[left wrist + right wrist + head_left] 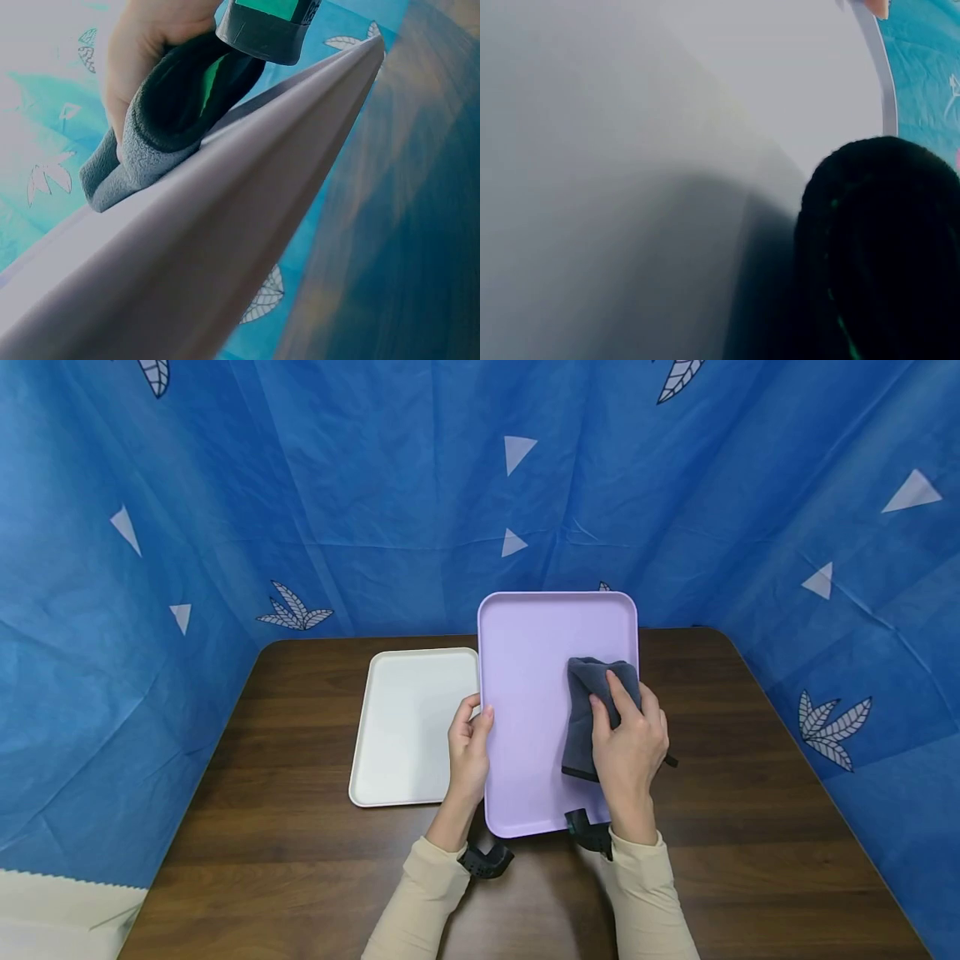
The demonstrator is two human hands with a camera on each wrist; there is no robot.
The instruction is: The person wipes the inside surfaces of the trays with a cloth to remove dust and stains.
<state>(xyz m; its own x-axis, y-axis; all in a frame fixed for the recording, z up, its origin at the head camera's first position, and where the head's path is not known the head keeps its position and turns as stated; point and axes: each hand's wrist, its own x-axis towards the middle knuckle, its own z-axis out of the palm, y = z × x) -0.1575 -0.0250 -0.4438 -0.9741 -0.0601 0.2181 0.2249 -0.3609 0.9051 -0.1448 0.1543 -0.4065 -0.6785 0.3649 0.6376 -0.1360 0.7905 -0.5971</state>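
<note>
- Cloth (581,735) of dark grey pile with black edging lies folded under the right fingertips, spreading left of them and back toward the wrist, against the inner face of the lilac tray (525,710).
- Right hand (632,747): thumb and index finger pinch the folded cloth, their tips set a little apart; the other fingers bend in beside them, over the tray's right side.
- Left hand (471,752): clamped on the tray's left rim, thumb in front, fingers curled behind.
- The lilac tray is held up and tilted between the two hands, inner face toward the head camera.
- Its far rim stands well beyond both sets of fingertips; its near rim comes close to the right wrist.
- A broad, uncovered stretch of tray runs from the left thumb to the cloth.
- Left of the left fingers, a white tray (408,727) lies flat, its right side partly hidden.
- Beneath the fingers is a dark wooden table (285,835), reaching out past both sides.
- Beyond the fingers hangs a blue curtain (375,485) with white triangles and leaves.
</note>
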